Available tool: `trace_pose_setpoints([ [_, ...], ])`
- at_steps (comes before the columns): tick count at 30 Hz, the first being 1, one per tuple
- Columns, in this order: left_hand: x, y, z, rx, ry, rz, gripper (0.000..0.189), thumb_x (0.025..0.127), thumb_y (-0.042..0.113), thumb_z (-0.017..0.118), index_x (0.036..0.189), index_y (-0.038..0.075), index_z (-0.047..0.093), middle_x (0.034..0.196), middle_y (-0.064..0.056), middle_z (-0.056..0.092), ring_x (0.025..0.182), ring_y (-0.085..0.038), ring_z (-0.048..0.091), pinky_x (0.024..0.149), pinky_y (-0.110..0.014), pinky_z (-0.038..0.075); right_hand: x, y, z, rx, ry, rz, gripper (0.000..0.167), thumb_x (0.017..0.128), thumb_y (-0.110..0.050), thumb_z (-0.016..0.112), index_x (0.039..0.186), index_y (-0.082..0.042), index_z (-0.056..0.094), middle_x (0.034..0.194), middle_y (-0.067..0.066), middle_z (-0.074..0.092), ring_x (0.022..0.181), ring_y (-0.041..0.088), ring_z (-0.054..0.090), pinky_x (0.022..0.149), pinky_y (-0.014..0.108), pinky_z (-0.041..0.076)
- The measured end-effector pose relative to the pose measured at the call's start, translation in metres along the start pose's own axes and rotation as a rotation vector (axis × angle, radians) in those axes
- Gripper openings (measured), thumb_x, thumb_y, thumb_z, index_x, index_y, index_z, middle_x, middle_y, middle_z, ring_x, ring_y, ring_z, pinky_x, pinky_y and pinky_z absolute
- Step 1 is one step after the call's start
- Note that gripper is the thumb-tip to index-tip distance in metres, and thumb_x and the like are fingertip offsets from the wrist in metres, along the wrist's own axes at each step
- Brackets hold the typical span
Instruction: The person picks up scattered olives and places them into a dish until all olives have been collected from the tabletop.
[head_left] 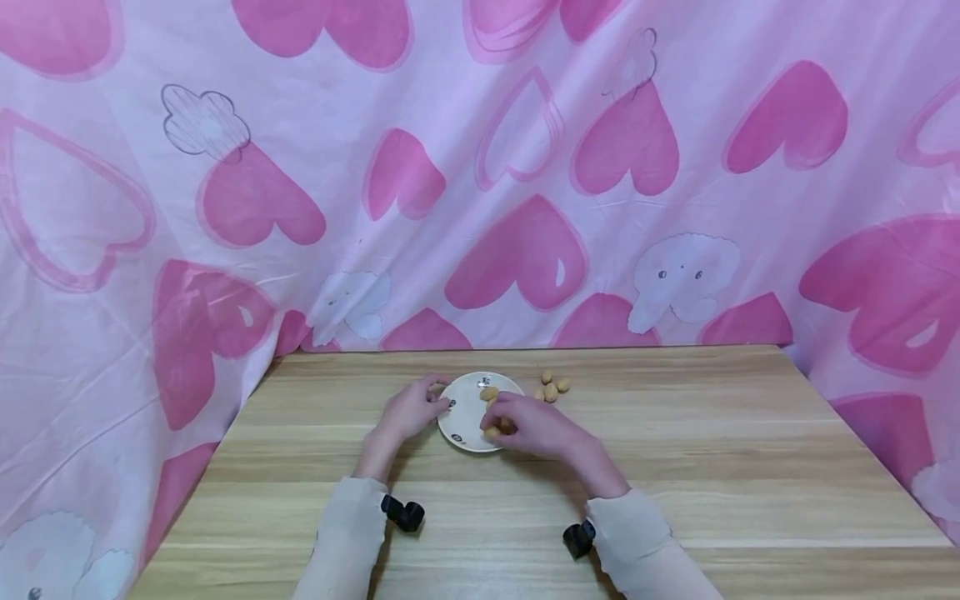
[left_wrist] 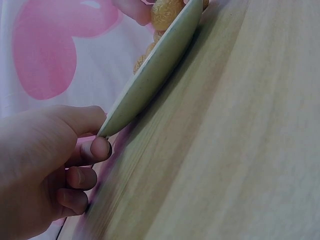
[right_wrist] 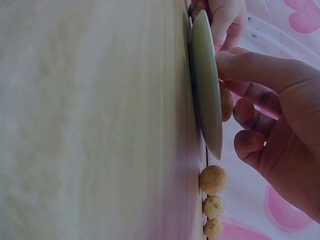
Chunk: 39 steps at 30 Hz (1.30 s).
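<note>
A white plate (head_left: 467,417) with small dark prints stands on the wooden table. My left hand (head_left: 411,410) pinches its left rim, with the thumb and a finger on either side of the edge in the left wrist view. Over the plate's right part, my right hand (head_left: 536,427) pinches a tan, wrinkled walnut (head_left: 492,433) between thumb and fingertips, low at the plate's surface. Other walnuts (head_left: 489,393) lie on the plate, partly hidden by the right hand. The right wrist view shows one walnut (right_wrist: 226,102) below the fingers.
Several more walnuts (head_left: 551,392) lie on the table (head_left: 712,450) just right of the plate, behind the right hand. A pink heart-patterned cloth (head_left: 517,250) hangs along the table's back edge and sides. Small black cameras (head_left: 405,512) sit on both wrists.
</note>
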<state>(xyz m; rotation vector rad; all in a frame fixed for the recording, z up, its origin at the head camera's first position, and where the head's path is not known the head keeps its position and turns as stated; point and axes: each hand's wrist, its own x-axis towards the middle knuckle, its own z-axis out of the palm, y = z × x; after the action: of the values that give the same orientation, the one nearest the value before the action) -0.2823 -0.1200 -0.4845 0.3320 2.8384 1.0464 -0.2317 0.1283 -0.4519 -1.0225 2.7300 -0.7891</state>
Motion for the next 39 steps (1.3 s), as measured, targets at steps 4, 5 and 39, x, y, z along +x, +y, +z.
trace_pose_setpoints([
  [4,0.000,-0.001,0.000,0.000,0.006,0.007,0.040,0.093,0.028,0.065,0.132,0.022,0.060,0.073,0.003,0.063,0.062,-0.012,0.056,0.062,-0.032,0.040,0.000,0.002,0.000,0.019,-0.017,0.003,0.015,0.091,-0.018,0.072,0.106,-0.020,0.073,0.103,-0.006,0.061,0.092,0.010,0.060,0.083,0.024,0.052],
  [5,-0.001,-0.001,0.000,0.000,0.005,0.008,0.040,0.093,0.028,0.065,0.132,0.022,0.060,0.072,0.003,0.063,0.062,-0.012,0.056,0.062,-0.032,0.040,0.000,0.003,0.001,0.024,-0.020,0.007,0.014,0.091,-0.018,0.071,0.105,-0.021,0.073,0.104,-0.007,0.061,0.093,0.009,0.060,0.084,0.024,0.052],
  [39,0.001,0.000,0.002,0.017,0.007,0.017,0.040,0.093,0.030,0.065,0.132,0.021,0.061,0.071,0.004,0.061,0.061,-0.012,0.054,0.061,-0.032,0.038,-0.026,0.043,-0.035,0.159,0.134,0.136,0.019,0.093,-0.015,0.069,0.111,-0.013,0.072,0.103,0.000,0.066,0.089,0.019,0.060,0.074,0.028,0.051],
])
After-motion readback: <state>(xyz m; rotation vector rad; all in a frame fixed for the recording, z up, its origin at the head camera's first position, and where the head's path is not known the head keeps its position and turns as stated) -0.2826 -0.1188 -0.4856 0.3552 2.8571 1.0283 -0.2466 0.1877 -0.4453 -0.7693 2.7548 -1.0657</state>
